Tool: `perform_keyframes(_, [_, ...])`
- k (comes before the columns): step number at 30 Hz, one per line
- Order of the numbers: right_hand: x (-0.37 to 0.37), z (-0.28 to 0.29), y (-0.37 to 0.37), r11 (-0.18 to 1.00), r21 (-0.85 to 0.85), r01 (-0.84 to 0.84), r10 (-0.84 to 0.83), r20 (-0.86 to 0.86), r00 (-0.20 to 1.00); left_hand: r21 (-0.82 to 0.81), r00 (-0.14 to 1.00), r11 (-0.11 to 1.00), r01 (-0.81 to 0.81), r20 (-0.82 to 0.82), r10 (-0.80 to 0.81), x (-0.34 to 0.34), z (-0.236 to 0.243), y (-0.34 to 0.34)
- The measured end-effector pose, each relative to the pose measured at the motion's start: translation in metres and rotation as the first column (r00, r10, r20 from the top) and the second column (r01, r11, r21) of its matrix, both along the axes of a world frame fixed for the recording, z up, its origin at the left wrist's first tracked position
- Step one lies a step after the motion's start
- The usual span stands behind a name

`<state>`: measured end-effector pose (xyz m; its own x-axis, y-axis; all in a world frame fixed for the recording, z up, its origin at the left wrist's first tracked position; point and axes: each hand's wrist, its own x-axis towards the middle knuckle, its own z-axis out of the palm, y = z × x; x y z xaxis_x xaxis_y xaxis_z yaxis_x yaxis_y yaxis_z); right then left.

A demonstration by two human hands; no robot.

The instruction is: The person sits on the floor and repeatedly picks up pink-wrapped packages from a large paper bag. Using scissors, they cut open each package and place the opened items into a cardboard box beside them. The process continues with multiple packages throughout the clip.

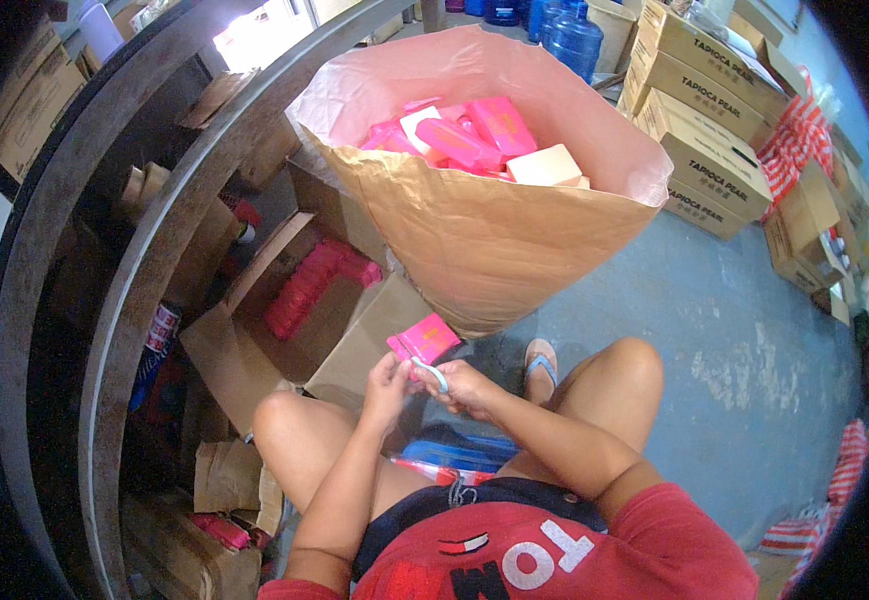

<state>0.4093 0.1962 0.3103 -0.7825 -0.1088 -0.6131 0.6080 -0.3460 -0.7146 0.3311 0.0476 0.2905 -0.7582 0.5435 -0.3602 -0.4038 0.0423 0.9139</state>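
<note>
Blue floor (694,290) lay beneath. Left hand (387,388) pinched a pink packet (427,339) by its near edge, before the paper sack (499,245), near an open carton (369,345); right hand (466,388) was closed around a pale-blue tool (436,374).

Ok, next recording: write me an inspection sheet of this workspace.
Surface: blue floor, pale worn patches.
Handled things: pink packet; brown paper sack with more pink packets and pale blocks; open cardboard box holding pink pieces.
Clutter: crumpled red-and-white striped plastic.
Hands: left hand pinches the packet; right hand grips a pale-blue curved piece, kind unclear.
Cables: nothing seen.
Surroundings: metal frame, stacked cartons, blue water jug.
</note>
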Motion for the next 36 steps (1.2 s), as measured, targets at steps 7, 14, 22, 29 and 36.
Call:
perform_keyframes(7, [0.0, 0.008, 0.005, 0.977, -0.212, 0.015, -0.023, -0.039, 0.999, 0.25, 0.994, 0.967, -0.053, 0.106, 0.027, 0.0, -0.004, -0.007])
perform_keyframes(14, [0.006, 0.016, 0.013, 0.917, -0.376, -0.13, 0.082, -0.142, 0.986, 0.375, 0.982, 0.915, 0.151, 0.05, -0.183, -0.018, 0.006, -0.019])
perform_keyframes(22, [0.02, 0.022, 0.015, 0.846, -0.477, -0.238, 0.143, -0.226, 0.963, 0.436, 0.962, 0.861, 0.261, -0.186, -0.197, -0.01, 0.016, -0.018])
perform_keyframes(29, [0.026, 0.019, 0.013, 0.812, -0.553, -0.189, 0.095, -0.193, 0.977, 0.398, 0.952, 0.865, 0.305, -0.166, -0.259, -0.005, 0.015, -0.023])
perform_keyframes(36, [0.029, 0.015, 0.015, 0.756, -0.596, -0.27, 0.154, -0.239, 0.959, 0.364, 0.91, 0.85, 0.382, -0.31, -0.277, -0.007, 0.023, -0.02])
